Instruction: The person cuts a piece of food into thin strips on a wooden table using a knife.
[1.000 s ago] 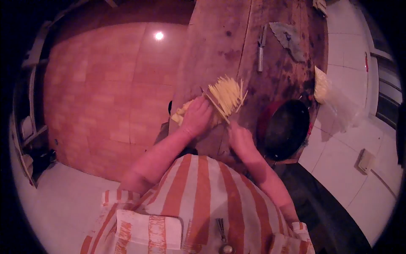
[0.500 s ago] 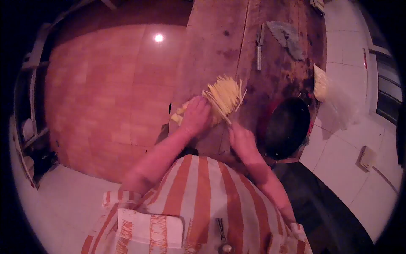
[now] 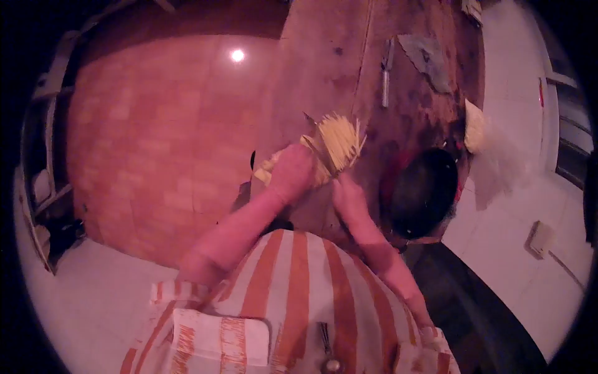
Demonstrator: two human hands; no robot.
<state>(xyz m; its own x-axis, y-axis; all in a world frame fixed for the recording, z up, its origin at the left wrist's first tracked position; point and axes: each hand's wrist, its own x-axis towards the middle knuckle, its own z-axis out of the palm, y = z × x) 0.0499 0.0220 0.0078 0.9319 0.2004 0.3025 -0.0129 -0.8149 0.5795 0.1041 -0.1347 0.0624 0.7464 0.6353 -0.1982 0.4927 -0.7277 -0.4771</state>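
A fan of thin yellow strips [image 3: 339, 140] lies on the wooden table [image 3: 317, 68]. Along its left side runs a dark knife blade [image 3: 316, 138], tip pointing away from me. My right hand [image 3: 350, 194] is closed round the knife's handle, which is mostly hidden. Pressed down on a pile of yellow pieces [image 3: 266, 172], my left hand [image 3: 294, 167] has its fingers bent together just left of the blade. Some yellow material shows between that hand and the knife.
A dark round pan [image 3: 425, 193] stands right of my right hand. Farther up the table lie a metal-handled tool [image 3: 385, 87] and a grey cloth [image 3: 427, 62]. A clear bag with yellow contents [image 3: 474, 128] is beyond the right edge.
The knife blade has swung more upright and shows more clearly beside the strips. My right hand has shifted slightly left. My left hand stays on the pile.
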